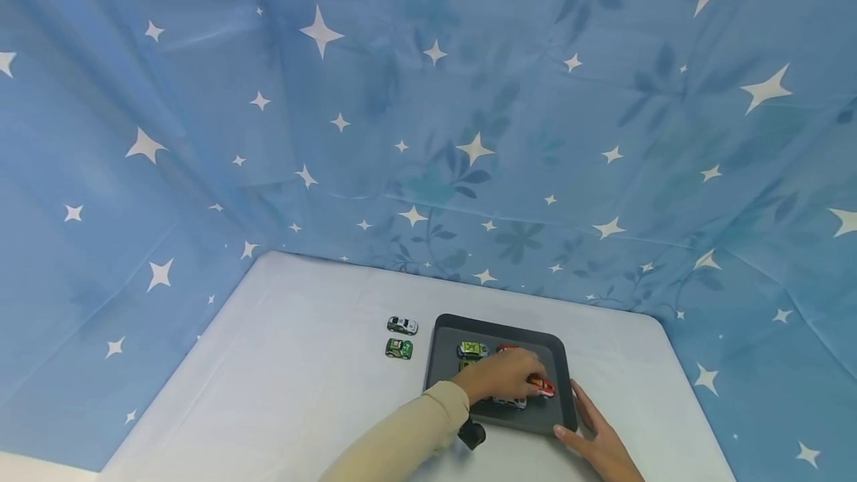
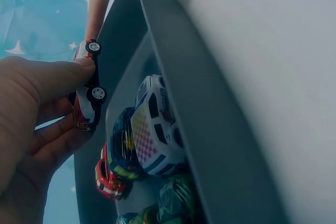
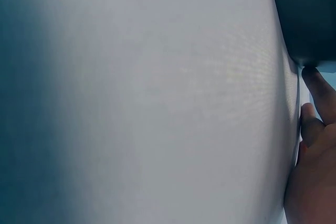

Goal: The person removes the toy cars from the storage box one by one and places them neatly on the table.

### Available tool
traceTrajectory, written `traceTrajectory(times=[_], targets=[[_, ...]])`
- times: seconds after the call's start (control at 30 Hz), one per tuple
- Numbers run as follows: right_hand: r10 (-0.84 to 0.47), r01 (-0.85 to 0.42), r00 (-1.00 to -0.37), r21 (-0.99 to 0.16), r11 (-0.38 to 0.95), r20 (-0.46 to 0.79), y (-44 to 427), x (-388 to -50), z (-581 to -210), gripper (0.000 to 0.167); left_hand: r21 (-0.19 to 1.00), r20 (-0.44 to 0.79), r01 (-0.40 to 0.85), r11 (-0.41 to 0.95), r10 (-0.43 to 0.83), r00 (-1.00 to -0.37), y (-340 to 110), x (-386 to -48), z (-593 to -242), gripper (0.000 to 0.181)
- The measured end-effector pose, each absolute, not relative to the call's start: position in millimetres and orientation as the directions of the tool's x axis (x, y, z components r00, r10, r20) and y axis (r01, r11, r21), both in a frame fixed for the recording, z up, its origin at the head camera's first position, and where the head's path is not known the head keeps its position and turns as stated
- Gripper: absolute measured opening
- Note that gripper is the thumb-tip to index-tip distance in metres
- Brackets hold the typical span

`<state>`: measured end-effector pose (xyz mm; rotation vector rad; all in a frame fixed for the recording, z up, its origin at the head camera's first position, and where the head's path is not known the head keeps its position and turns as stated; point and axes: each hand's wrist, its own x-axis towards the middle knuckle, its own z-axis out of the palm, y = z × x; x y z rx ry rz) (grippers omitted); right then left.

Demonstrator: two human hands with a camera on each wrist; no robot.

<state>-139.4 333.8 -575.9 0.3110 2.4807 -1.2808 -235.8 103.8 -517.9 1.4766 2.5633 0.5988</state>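
Observation:
My left hand [image 1: 507, 375] reaches over the grey tray [image 1: 462, 326] and pinches a red and white toy car [image 1: 544, 387] between thumb and fingers. In the left wrist view that toy car [image 2: 86, 103] is tipped, its wheels facing the camera. More toy cars stand in the tray: a white one [image 2: 152, 129] with a checkered roof, a dark blue one [image 2: 122, 145], a red one [image 2: 108, 174] and a yellow-green one [image 1: 472, 349]. My right hand [image 1: 599, 441] touches the tray's near right corner with extended fingers and thumb; the right wrist view shows it only partly.
Left of the tray, on the white table [image 1: 301, 363], sit a white and green toy car [image 1: 402, 326] and a green toy car [image 1: 399, 349]. A small black object [image 1: 472, 434] shows below my left wrist. A blue star-patterned curtain [image 1: 375, 169] surrounds the table.

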Motion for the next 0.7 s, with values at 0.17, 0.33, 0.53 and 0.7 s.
traceTrajectory(times=[0.17, 0.33, 0.53, 0.7], targets=[[0.060, 0.357, -0.915, -0.729, 0.583, -0.400, 333, -140, -576, 0.110, 0.406, 0.128, 0.801, 0.441, 0.840, -0.527, 95, -238, -520, 0.021], [0.062, 0.351, -0.916, -0.719, 0.600, -0.396, 332, -140, -577, 0.111, 0.443, 0.139, 0.780, 0.442, 0.825, -0.547, 80, -240, -518, 0.021], [0.054, 0.328, -0.925, -0.719, 0.613, -0.375, 331, -142, -578, 0.110, 0.453, 0.159, 0.766, 0.456, 0.804, -0.573, 57, -245, -516, 0.023], [0.070, 0.349, -0.918, -0.712, 0.609, -0.390, 331, -142, -576, 0.112, 0.451, 0.153, 0.743, 0.495, 0.777, -0.610, 39, -248, -514, 0.029]])
